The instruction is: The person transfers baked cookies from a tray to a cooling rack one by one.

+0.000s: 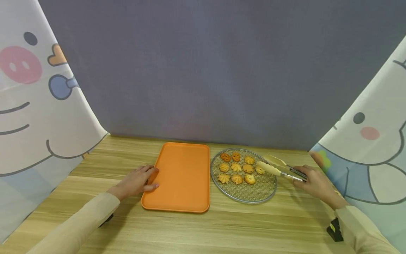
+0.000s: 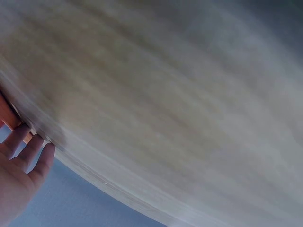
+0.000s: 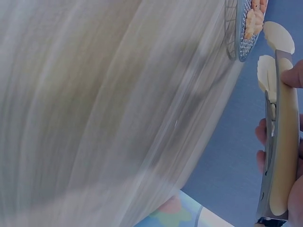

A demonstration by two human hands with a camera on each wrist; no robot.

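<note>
My right hand (image 1: 312, 181) grips a pair of tongs (image 3: 284, 137) with metal arms and cream-coloured tips. The two tips stand apart, reaching over the right part of a round wire rack (image 1: 244, 195). Several baked cookies lie there in rough rows: piped swirl cookies (image 1: 236, 179), two browner pretzel-shaped ones (image 1: 225, 157) and a flat round one (image 1: 248, 168). At the left edge of an orange rectangular tray (image 1: 180, 176) rests my left hand (image 1: 136, 180), thumb and fingertips touching its rim. In the left wrist view its fingers (image 2: 29, 150) look nearly straight.
Tray and rack stand side by side on a wood-grain table (image 1: 222, 233). A grey cloth backdrop (image 1: 203, 70) rises behind the table. Printed cartoon curtains hang on the left (image 1: 41, 116) and right (image 1: 374, 141), close to my forearms.
</note>
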